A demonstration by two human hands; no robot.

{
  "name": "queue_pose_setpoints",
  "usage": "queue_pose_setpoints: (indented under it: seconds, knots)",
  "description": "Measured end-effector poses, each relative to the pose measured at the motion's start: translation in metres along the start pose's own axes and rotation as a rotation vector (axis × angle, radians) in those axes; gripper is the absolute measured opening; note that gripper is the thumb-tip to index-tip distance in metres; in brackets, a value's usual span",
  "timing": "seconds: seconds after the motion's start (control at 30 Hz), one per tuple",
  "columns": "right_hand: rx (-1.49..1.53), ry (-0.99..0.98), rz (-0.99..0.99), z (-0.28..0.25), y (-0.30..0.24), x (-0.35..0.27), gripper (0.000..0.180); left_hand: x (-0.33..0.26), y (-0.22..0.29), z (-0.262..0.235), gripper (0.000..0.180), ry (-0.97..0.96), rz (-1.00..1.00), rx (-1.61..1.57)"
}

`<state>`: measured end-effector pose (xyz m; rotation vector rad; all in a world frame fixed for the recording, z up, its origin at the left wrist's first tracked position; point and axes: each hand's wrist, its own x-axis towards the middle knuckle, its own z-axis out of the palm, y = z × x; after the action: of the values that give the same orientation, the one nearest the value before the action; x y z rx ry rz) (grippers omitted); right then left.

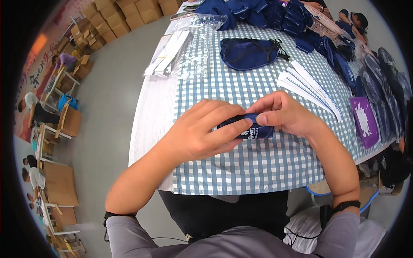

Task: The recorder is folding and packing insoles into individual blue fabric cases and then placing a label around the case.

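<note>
Between my two hands, just above the near half of the checked cloth, is a small folded navy fabric piece with white print on its front. My left hand is closed on its left side, fingers laid over the top and front. At the upper right corner, my right hand pinches it between thumb and fingers. Part of the piece is hidden behind my fingers. Farther off lie navy eye masks with black straps, stacked flat. A fan of white paper strips with blue markings rests to the right of them.
White strips in a clear plastic bag lie at the far left of the table. A heap of navy fabric spans the far edge. At right are a purple tray and bagged navy items. Other people sit beyond.
</note>
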<state>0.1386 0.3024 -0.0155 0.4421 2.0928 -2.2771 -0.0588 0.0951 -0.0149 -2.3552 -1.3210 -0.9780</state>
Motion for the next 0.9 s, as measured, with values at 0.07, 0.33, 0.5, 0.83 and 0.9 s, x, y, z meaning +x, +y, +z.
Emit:
queue_pose_setpoints:
  seconds: [0.07, 0.33, 0.5, 0.83, 0.9]
  knots:
    - [0.063, -0.012, -0.001, 0.005, 0.0, 0.0, 0.037, -0.003, -0.004, 0.003, 0.062, -0.008, -0.008, -0.011]
    - [-0.566, 0.114, -0.466, 0.02, -0.006, -0.005, 0.049, -0.003, -0.011, 0.008, 0.053, -0.017, -0.47, -0.423]
    - [-0.525, 0.188, -0.349, 0.027, -0.011, -0.008, 0.05, 0.003, -0.009, 0.007, 0.049, -0.07, -0.794, -0.687]
    - [-0.224, 0.083, -0.192, 0.029, -0.009, -0.005, 0.04, 0.004, -0.008, -0.006, 0.04, -0.126, -1.044, -0.97]
    - [-0.202, 0.06, -0.202, 0.029, -0.005, -0.002, 0.04, 0.006, -0.004, -0.01, 0.039, -0.148, -1.077, -0.96]
